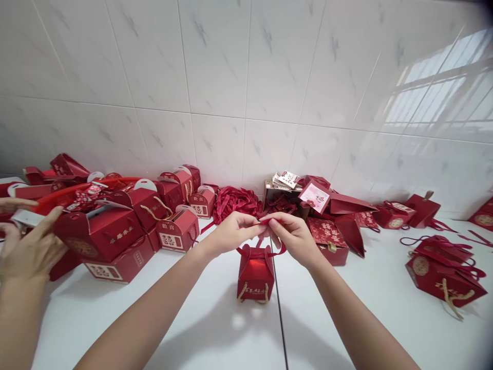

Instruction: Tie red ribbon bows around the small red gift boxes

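Observation:
A small red box (pixel 256 280) with gold lettering and gold cord stands upright on the white table at the centre. Dark red ribbon (pixel 280 251) loops at its top and rises between my hands. My left hand (pixel 235 231) pinches the ribbon just above the box, on its left side. Close beside it, my right hand (pixel 289 234) pinches the same ribbon from the right, the fingertips of both hands nearly touching. The exact shape of the ribbon between the fingers is partly hidden.
Red boxes (pixel 100 231) are stacked at the left, where another person's hands (pixel 33 246) reach in. A ribbon pile (pixel 236 203) lies by the tiled wall. An open carton (pixel 271 192) and red boxes (pixel 327 239) stand right of centre; finished-looking boxes (pixel 442 275) sit far right.

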A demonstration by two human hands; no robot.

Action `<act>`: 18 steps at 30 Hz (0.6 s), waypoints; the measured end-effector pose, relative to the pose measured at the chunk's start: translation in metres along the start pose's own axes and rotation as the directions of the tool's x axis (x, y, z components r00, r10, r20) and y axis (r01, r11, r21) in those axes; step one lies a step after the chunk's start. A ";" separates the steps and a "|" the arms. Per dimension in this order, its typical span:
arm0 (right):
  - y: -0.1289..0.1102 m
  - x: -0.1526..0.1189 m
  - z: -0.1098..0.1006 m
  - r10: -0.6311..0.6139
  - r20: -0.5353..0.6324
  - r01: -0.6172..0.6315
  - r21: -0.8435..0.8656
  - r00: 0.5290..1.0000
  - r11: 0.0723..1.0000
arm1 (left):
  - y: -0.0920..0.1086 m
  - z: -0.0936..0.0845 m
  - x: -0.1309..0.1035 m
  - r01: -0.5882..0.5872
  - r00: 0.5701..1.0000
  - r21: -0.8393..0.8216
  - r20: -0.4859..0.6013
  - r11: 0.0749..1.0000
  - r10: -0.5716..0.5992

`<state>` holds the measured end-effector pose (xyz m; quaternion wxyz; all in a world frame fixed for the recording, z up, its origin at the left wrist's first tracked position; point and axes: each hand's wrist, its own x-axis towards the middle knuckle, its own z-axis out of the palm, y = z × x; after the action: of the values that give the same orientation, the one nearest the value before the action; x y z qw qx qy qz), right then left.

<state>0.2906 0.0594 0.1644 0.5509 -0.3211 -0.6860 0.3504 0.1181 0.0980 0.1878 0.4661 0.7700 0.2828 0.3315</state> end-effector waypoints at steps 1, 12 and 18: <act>0.003 0.000 -0.004 -0.072 0.035 0.075 -0.094 0.997 0.993 | -0.002 -0.003 -0.001 0.033 0.999 -0.052 0.031 0.998 -0.031; 0.014 -0.006 -0.020 -0.465 0.308 0.465 -0.842 0.830 0.273 | -0.004 -0.010 -0.010 0.045 0.998 -0.289 -0.035 0.956 -0.057; 0.026 -0.022 -0.018 -0.469 0.011 0.341 -0.703 0.883 0.624 | -0.007 -0.005 -0.037 -0.079 0.945 0.044 -0.316 0.996 0.089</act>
<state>0.3138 0.0576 0.1340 0.5141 -0.3674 -0.7697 -0.0917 0.0908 0.0763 0.1737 0.3882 0.7249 0.3260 0.4663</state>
